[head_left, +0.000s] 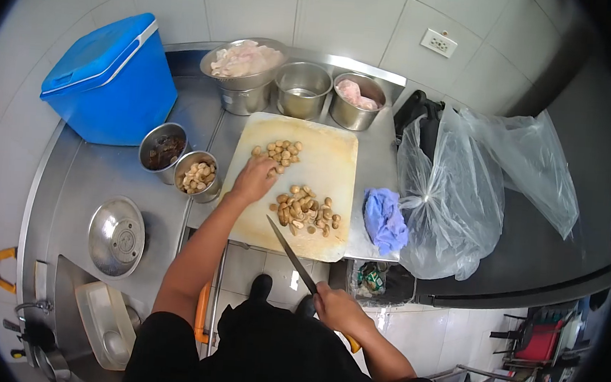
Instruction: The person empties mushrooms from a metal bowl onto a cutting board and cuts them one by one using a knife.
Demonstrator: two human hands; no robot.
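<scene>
A cream cutting board (pixel 245 222) lies before me with two groups of small brown mushrooms on it. My left hand (pixel 255 178) is at the edge of the far pile of mushrooms (pixel 284 150), its fingers bent down and closed around a mushroom, partly hidden by the hand. The nearer pile of mushrooms (pixel 304 211) has pieces that look cut. My right hand (pixel 339 310) grips the yellow handle of a large knife (pixel 293 257). Its blade points up and left, with the tip over the board's near edge, apart from the mushrooms.
Left of the board stand a steel pot of pale mushroom pieces (pixel 197 177) and a pot of dark contents (pixel 165 153). Behind are a bowl of raw chicken (pixel 245 58) and more pots. A blue cooler (pixel 113 82), purple cloth (pixel 385 222) and plastic bag (pixel 449 195) flank the board.
</scene>
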